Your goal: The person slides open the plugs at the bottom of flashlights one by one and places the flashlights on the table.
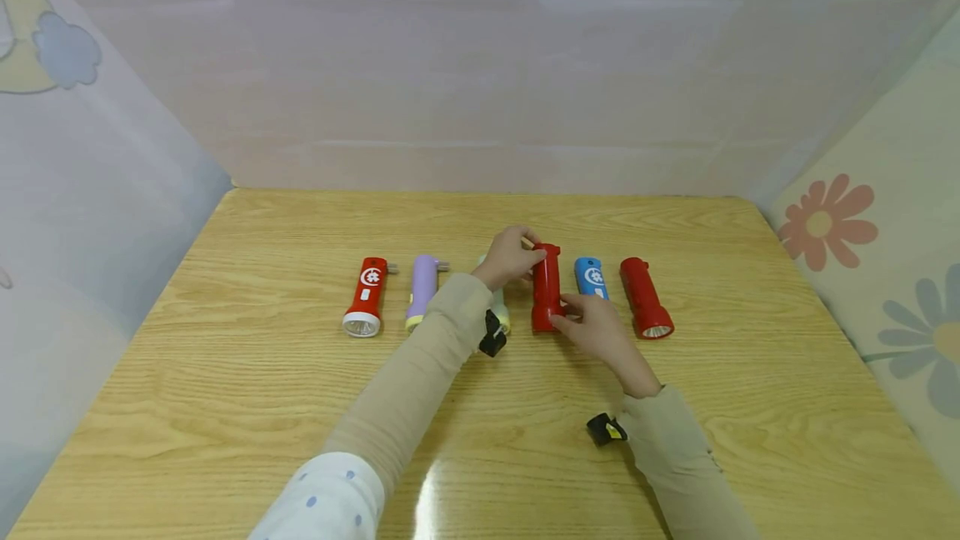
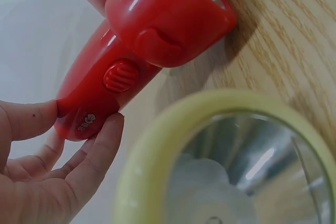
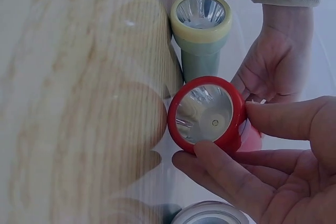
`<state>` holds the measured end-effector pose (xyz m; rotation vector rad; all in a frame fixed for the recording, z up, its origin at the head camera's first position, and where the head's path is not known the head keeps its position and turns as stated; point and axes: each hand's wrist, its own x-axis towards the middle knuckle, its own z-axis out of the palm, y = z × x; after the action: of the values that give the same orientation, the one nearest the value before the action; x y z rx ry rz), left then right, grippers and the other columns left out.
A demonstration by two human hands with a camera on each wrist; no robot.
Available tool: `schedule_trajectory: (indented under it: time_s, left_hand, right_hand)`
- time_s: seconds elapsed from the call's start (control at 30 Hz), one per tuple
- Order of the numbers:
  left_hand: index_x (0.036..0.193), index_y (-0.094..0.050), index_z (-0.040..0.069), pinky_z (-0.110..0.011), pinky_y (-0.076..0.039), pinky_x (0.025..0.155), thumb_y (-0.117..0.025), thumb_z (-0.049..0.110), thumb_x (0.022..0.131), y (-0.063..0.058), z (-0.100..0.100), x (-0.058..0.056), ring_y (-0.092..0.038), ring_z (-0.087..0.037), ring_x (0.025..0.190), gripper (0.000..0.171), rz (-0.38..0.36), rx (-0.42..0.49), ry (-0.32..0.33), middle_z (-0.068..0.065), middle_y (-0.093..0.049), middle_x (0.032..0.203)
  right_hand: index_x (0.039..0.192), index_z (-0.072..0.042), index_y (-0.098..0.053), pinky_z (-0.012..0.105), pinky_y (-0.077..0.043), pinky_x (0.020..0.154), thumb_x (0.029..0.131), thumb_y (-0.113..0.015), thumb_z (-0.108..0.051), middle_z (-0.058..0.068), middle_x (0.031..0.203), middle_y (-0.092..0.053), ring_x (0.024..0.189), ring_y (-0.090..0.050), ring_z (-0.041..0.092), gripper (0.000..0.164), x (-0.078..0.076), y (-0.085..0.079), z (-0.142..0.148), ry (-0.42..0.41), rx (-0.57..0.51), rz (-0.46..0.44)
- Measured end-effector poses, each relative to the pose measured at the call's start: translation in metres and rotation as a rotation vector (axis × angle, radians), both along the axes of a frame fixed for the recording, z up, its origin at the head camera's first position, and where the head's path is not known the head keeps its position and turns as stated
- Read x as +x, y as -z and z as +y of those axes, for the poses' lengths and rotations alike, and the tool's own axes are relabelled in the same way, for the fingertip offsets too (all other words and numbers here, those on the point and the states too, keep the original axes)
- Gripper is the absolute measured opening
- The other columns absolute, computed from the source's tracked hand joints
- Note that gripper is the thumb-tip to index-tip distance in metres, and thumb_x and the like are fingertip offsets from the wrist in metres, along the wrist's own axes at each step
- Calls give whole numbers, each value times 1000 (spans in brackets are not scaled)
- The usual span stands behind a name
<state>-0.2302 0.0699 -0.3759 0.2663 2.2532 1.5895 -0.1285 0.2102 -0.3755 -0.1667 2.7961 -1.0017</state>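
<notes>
Across the wooden worktop (image 1: 247,407), a row of torches is stretching before a pale wall (image 1: 487,82). At the left end, a red-and-white torch (image 1: 366,297) is showing a white emblem, with metal prongs sticking out near its far end; a purple torch (image 1: 423,286) with similar prongs is lying near it. Next in line, a green torch (image 3: 201,39) with a yellow rim is lying partly hidden behind the left arm and a black wrist device (image 1: 492,334). Further right, a blue torch (image 1: 592,276) is disappearing at its near end behind the right hand (image 1: 600,329), and a second red torch (image 1: 645,298) is lying slightly slanted at the row's right end, its lens facing the person.

Between the green and blue torches, both hands are grasping the red torch (image 1: 547,290): the left hand (image 1: 512,255) is pinching its narrow far end, while the right hand is gripping its wide head. Its casing is gleaming plain red, carrying a ribbed button and a small white logo; a silvery reflector is shining inside its rim.
</notes>
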Motion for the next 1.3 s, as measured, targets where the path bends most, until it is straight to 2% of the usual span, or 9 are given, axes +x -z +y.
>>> schedule_trajectory:
  time_s: [0.33, 0.97, 1.3]
  left_hand:
    - [107, -53, 0, -40, -53, 70, -56, 7, 90, -4, 2, 4, -62, -24, 73, 19, 31, 22, -6, -18, -59, 99]
    - [105, -54, 1, -40, -53, 70, -58, 6, 89, -5, 2, 7, -61, -23, 75, 17, 85, 63, -20, -14, -57, 95]
    - [104, -54, 2, -39, -53, 70, -58, 5, 88, -4, -1, 9, -61, -23, 76, 16, 89, 103, -17, -13, -57, 96]
  right_hand:
    - [121, 15, -48, 44, -50, 76, 87, -61, -13, 27, 108, -60, 96, -59, 38, 46, -1, 0, 0, 15, 9, -13]
    - [122, 13, -49, 47, -49, 78, 85, -63, -10, 27, 110, -59, 95, -59, 39, 46, -3, 5, 4, 27, -28, -6]
    - [122, 14, -48, 46, -49, 77, 85, -64, -11, 27, 109, -59, 96, -58, 39, 47, -3, 5, 3, 31, -31, -12]
